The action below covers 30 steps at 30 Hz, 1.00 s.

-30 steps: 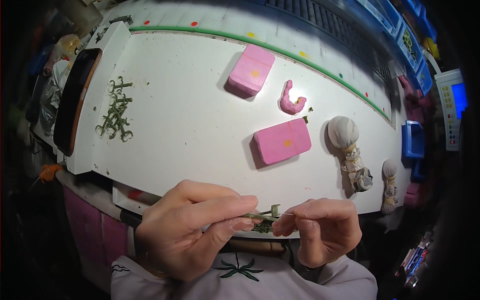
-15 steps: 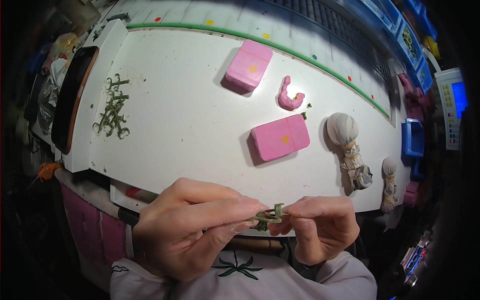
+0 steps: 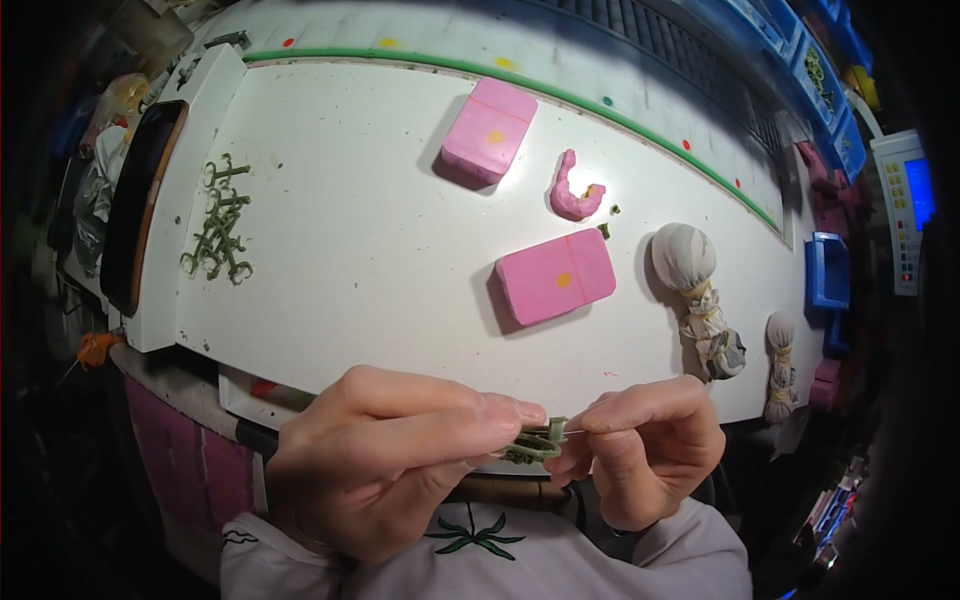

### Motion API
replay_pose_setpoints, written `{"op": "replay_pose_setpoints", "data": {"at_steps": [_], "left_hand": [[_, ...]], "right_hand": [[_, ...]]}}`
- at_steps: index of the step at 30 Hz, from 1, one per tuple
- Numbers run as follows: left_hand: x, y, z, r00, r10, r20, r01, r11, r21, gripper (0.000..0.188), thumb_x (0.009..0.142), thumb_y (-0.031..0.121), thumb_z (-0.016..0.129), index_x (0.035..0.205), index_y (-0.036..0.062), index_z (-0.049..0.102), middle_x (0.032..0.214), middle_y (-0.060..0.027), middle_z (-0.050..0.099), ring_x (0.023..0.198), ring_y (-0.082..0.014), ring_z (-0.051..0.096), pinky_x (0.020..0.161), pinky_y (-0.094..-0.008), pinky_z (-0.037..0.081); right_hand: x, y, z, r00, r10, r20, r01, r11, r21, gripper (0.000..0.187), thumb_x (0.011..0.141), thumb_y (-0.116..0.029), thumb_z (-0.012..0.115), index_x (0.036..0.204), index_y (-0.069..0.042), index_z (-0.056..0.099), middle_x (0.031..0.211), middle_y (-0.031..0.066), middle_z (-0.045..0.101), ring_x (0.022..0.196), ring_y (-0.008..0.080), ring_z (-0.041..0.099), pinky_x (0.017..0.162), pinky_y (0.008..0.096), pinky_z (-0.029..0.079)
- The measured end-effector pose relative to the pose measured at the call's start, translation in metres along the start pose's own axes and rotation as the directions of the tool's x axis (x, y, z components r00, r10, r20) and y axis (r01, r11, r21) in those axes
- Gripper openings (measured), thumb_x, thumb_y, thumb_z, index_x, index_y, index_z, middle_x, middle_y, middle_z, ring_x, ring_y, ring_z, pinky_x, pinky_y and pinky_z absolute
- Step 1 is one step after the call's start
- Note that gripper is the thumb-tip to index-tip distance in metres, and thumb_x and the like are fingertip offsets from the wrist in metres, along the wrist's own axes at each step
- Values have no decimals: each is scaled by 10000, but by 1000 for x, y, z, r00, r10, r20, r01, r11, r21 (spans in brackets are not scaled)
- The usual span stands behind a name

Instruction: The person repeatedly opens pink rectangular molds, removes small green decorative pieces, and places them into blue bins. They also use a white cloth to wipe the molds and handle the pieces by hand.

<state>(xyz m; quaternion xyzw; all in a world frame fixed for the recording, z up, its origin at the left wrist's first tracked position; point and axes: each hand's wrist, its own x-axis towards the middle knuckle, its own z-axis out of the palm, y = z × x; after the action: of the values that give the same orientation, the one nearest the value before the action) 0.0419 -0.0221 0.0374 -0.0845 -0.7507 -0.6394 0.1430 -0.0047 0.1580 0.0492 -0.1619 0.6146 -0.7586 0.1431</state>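
Note:
Pinched between the thumb and fingers of my left hand (image 3: 400,455) is a small green ring-shaped piece (image 3: 540,447) with a raised tab at its right end. Facing it, my right hand (image 3: 645,450) is closed in a pinch on a thin needle-like metal tool (image 3: 576,431). The tool's tip reaches the tab of the green piece; whether it goes into it I cannot tell. Both hands are held above the front edge of the white tabletop (image 3: 380,230). On the left of that top lies a pile of similar green pieces (image 3: 215,232).
Two pink blocks (image 3: 490,125) (image 3: 555,280) and a curved pink lump (image 3: 573,195) lie on the tabletop. To the right are a large cloth-wrapped bundle (image 3: 685,257) and a smaller one (image 3: 781,365). A phone (image 3: 145,205) rests at left; blue bins (image 3: 828,272) stand at right.
The green piece has tilted slightly in my left fingers. My right hand has shifted a little right, and more of the thin tool shows. The whole view has moved slightly.

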Motion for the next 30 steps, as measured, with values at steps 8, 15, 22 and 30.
{"op": "replay_pose_setpoints", "data": {"at_steps": [8,15,22,30], "left_hand": [[1,3,3,998,-56,-14,56,998,-30,116,915,117,550,956,23,497,908,-100,464,722,-221,663,683,-363,592],[1,2,4,997,-79,-18,78,995,-62,133,914,133,550,955,18,495,906,-98,461,737,-210,660,701,-372,594],[1,0,0,998,-59,26,60,998,-29,152,920,137,542,980,12,481,895,-103,465,723,-202,655,703,-361,594],[0,-6,2,1000,-15,11,15,999,-44,195,927,179,536,970,2,465,883,-98,469,702,-197,656,670,-338,596]], "right_hand": [[3,0,-4,996,76,51,-78,996,34,124,860,89,550,982,76,530,808,157,647,687,131,639,585,215,526],[4,1,-6,996,73,56,-74,997,27,121,858,94,549,976,79,531,805,160,645,681,133,636,581,215,525],[4,0,-3,995,98,31,-99,995,10,119,858,92,551,975,78,529,802,160,640,680,132,630,580,219,521],[3,4,-3,998,20,55,-17,998,-61,134,852,95,559,982,86,526,777,156,645,669,131,630,569,229,517]]}}
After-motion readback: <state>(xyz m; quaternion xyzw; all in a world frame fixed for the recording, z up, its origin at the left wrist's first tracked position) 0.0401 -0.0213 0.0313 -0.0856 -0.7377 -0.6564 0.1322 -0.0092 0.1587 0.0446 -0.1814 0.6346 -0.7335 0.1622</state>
